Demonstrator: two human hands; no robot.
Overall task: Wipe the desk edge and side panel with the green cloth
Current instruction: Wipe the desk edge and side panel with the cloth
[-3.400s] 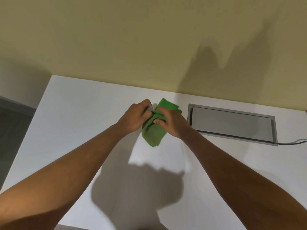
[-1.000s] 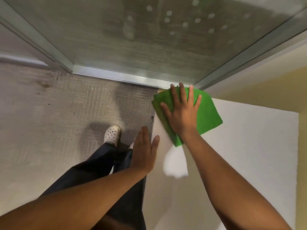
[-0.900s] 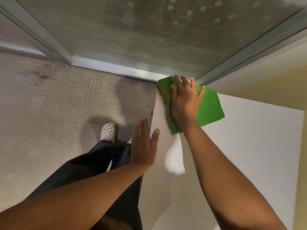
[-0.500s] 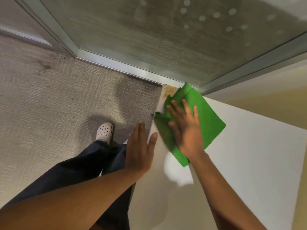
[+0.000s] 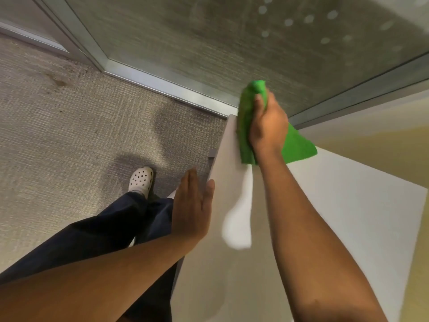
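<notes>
Since half a second ago the right hand point(image 5: 267, 126) has pushed the green cloth point(image 5: 299, 145) up toward the far corner of the desk point(image 5: 348, 217), and the cloth, then lying flatter, is now bunched in a closed grip, with one fold over the desk edge point(image 5: 228, 145) and a loose flap trailing on the top at right of centre. Fingers and thumb are wrapped round the wad. Lower and left of centre, the left hand point(image 5: 192, 205) is flat and empty, fingers together, at the desk's left edge; whether it touches cannot be told. With the cloth wadded, little of it probably meets the surface, so streaks may be missed. At the upper right the wad is near the glass partition point(image 5: 232, 43), and a further push could knock knuckles against its frame. The side panel is barely visible here, so it may go unwiped.
</notes>
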